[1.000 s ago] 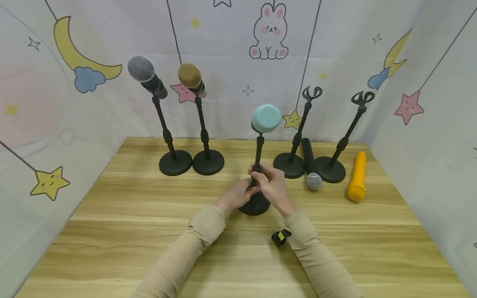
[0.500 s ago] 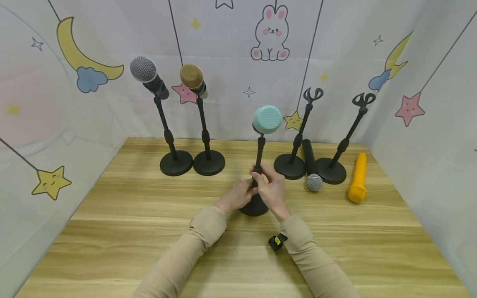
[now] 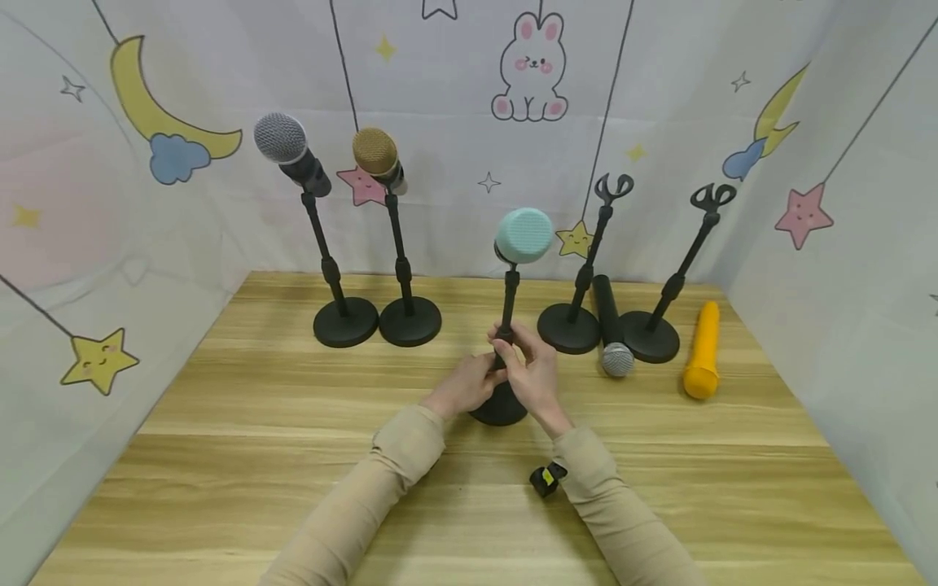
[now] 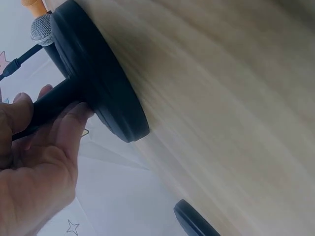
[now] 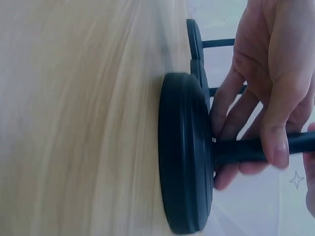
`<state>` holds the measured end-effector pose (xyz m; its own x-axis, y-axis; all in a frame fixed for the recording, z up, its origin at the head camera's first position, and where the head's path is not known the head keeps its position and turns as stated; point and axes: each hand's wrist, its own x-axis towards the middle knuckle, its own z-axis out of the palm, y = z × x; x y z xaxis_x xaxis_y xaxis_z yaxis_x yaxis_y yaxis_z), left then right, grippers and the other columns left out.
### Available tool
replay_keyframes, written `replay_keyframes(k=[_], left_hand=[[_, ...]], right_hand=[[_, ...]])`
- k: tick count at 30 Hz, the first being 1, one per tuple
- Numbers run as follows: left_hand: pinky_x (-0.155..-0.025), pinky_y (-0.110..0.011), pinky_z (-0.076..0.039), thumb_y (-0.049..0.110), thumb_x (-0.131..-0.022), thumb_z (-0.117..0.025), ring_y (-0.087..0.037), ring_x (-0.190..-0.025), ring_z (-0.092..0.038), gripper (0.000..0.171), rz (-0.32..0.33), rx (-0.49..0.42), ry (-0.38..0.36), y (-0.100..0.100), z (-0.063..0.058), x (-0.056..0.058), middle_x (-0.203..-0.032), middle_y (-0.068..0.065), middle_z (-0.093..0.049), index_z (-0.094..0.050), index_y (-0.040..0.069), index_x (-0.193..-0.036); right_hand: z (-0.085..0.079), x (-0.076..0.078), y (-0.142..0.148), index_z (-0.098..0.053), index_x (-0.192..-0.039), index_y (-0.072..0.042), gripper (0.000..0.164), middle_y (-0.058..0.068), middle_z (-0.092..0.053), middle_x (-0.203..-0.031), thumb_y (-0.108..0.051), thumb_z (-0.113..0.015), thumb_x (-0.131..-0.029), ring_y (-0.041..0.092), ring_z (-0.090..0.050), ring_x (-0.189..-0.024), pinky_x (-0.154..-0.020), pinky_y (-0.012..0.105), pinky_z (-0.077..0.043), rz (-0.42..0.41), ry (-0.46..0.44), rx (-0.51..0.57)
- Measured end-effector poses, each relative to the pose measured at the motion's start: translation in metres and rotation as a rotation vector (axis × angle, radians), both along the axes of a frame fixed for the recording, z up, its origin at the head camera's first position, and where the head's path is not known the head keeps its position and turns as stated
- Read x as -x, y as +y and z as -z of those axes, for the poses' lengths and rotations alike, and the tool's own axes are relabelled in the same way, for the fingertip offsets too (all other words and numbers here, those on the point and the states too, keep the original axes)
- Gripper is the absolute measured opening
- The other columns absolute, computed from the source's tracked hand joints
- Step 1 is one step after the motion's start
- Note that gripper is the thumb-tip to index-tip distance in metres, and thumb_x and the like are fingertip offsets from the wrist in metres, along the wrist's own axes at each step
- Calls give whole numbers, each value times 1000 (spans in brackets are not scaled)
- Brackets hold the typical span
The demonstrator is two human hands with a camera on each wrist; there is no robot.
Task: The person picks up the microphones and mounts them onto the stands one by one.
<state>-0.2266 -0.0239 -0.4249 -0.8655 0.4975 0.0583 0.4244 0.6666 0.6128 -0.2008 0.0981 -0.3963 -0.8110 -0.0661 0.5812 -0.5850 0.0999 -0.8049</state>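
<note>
Both hands are on the black pole of a microphone stand (image 3: 509, 305) at mid-table. A microphone with a mint-green head (image 3: 524, 235) sits at its top. My left hand (image 3: 463, 384) grips the lower pole just above the round base (image 4: 98, 73); in the right wrist view, this left hand (image 5: 278, 64) has its thumb across the pole. Slightly higher, my right hand (image 3: 536, 374) pinches the pole between thumb and fingers. Only a sliver of the right hand (image 5: 311, 194) shows at the right wrist view's edge. The base appears to rest on the table.
Back left, stands hold a silver-headed microphone (image 3: 282, 140) and a gold-headed microphone (image 3: 376, 153). Back right are two stands with bare clips, one clip (image 3: 612, 189) and another clip (image 3: 712, 197). A black microphone (image 3: 610, 321) and an orange microphone (image 3: 703, 350) lie beside them.
My right wrist has shifted slightly left and toward me. Both hands stay on the pole, and the stand has barely moved.
</note>
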Motion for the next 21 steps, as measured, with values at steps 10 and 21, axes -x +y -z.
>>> replay_keyframes(k=[10, 21], left_hand=[[-84, -39, -48, 23, -92, -48, -28, -98, -61, 25, -24, -121, -21, -7, 1, 18, -102, -14, -65, -61, 2, -98], [-75, -36, -47, 26, -94, -43, -24, -87, -60, 24, -107, -70, -46, -20, 2, 54, -92, -12, -62, -55, 5, -95]], right_hand=[[3, 4, 19, -51, -117, 9, 32, 27, -57, -112, 7, -52, -85, 41, -55, -100, -86, 47, -45, -42, 12, -75], [11, 5, 45, -59, -105, 7, 21, 26, -59, -107, 5, -53, -85, 38, -58, -95, -84, 39, -48, -55, -64, -185]])
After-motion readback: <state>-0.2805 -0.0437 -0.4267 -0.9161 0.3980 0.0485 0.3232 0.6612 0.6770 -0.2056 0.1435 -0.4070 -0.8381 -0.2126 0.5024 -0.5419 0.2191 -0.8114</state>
